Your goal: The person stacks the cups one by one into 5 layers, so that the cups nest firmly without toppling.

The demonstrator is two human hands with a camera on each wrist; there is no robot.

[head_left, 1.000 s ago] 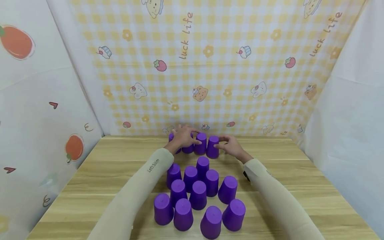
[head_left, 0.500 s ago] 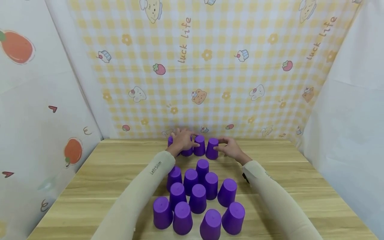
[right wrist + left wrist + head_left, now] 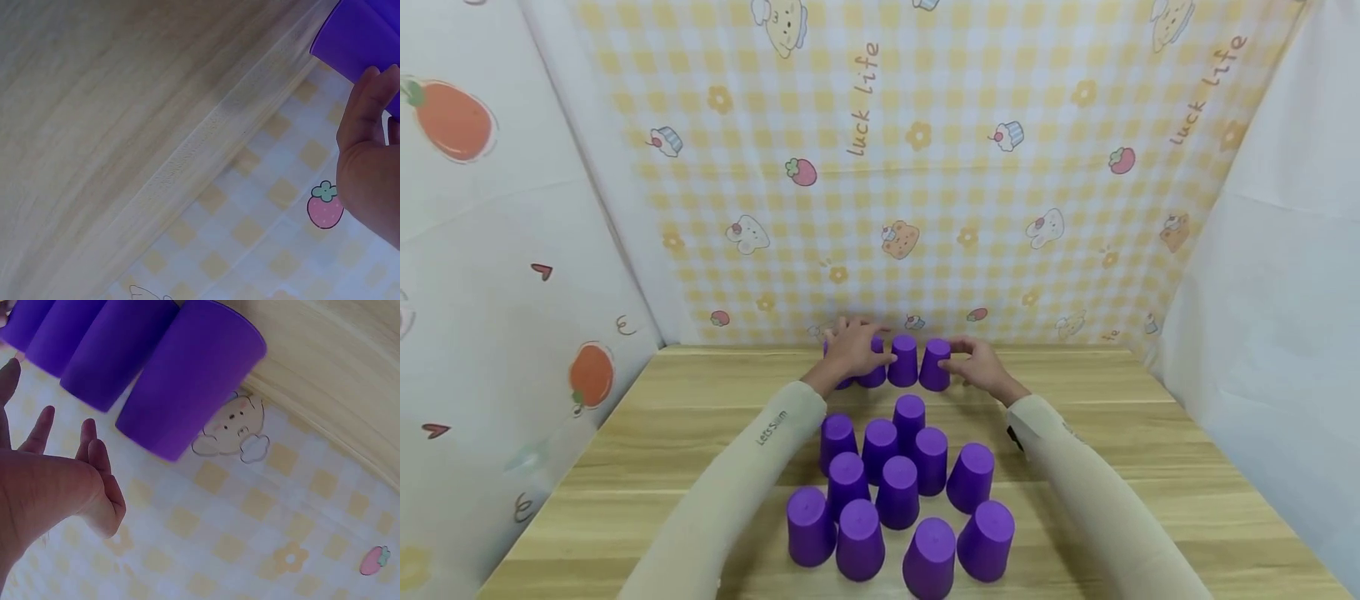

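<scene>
The right hand [image 3: 981, 367], nearer than the loosely spread left hand [image 3: 853, 350], holds between thumb and fingers an inverted, tapered purple plastic cup [image 3: 933, 368] just left of its palm, long axis vertical; matching cups [image 3: 903, 364] continue leftward.

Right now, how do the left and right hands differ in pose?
The left hand spreads its fingers above the back row of purple cups, while the right hand pinches that row's right-end cup. The left hand partly hides cups in the head view; the right hand sits at the row's end. Both emerge from pale sleeves.
</scene>
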